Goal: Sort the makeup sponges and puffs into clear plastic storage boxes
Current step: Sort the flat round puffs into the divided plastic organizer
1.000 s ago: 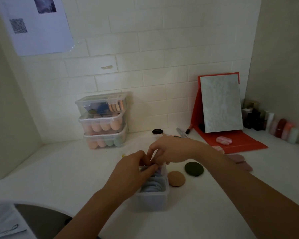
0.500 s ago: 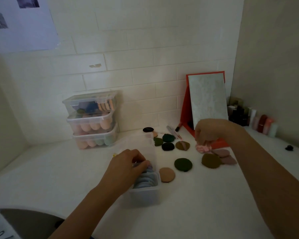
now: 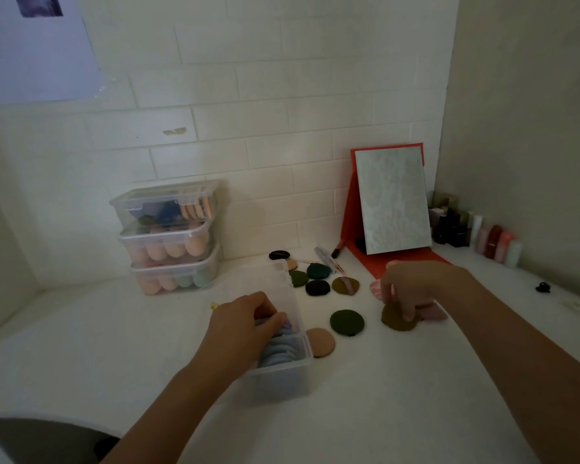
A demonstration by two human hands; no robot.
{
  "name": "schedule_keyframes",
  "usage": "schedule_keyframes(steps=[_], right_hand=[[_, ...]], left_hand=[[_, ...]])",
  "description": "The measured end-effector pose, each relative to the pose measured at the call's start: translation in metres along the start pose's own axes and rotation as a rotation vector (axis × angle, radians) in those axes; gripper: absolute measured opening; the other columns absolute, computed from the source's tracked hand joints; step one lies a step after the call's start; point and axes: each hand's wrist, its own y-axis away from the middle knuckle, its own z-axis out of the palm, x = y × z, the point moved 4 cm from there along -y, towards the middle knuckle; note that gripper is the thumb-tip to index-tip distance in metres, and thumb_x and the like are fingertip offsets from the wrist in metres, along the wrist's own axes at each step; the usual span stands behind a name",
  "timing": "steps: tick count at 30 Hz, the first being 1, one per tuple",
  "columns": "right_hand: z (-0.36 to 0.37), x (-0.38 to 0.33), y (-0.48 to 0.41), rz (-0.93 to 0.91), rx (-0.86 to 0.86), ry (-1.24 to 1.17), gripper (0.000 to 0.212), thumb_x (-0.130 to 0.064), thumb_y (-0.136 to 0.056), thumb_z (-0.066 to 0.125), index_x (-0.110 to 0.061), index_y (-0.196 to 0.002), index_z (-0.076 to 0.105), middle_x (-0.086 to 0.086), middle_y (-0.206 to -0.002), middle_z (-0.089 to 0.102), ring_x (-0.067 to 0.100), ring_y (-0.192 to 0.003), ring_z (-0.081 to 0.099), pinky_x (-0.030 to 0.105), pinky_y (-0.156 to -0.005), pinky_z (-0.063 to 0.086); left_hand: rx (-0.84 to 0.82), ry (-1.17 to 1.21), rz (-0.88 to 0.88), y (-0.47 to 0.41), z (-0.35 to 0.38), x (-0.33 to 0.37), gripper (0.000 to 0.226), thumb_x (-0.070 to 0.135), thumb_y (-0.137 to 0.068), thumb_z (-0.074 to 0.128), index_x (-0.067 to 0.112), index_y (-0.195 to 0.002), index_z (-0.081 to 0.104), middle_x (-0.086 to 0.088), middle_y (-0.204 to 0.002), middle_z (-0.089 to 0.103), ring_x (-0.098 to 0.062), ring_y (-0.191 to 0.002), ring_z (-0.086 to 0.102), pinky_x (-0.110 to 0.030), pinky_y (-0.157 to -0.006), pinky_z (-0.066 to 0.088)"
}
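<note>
Left hand [image 3: 245, 324] curls into the box [image 3: 282, 376], its grasp hidden; right hand [image 3: 412, 289] pinches the olive puff [image 3: 395, 323].

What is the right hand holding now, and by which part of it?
The right hand grips the olive-brown puff by its far edge, fingers curled on it. The puff lies flat on the table, not lifted.

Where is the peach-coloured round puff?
In the head view, the peach puff lies just right of the open clear box, beside a dark green puff.
</note>
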Motion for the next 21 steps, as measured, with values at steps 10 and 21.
schedule_keyframes(steps=[10,21], right_hand=[[-0.043,-0.074,0.034,-0.356,0.364,-0.283,0.019,-0.022,-0.09,0.061,-0.023,-0.109,0.063,-0.006,-0.097,0.059,0.004,-0.079,0.055,0.018,-0.067,0.044],[-0.019,-0.154,0.034,-0.561,0.5,-0.256,0.022,-0.018,-0.087,0.063,-0.015,-0.108,0.067,0.001,-0.103,0.067,0.007,-0.085,0.055,0.005,-0.06,0.031]], left_hand=[[0.009,0.02,-0.002,-0.001,0.001,-0.002,0.014,0.041,-0.086,0.058,0.027,-0.087,0.06,0.011,-0.092,0.065,-0.003,-0.088,0.058,-0.016,-0.08,0.04],[0.066,0.045,-0.001,0.001,-0.003,0.001,0.02,0.039,-0.084,0.062,0.023,-0.095,0.068,0.01,-0.084,0.063,-0.004,-0.079,0.058,-0.009,-0.069,0.037]])
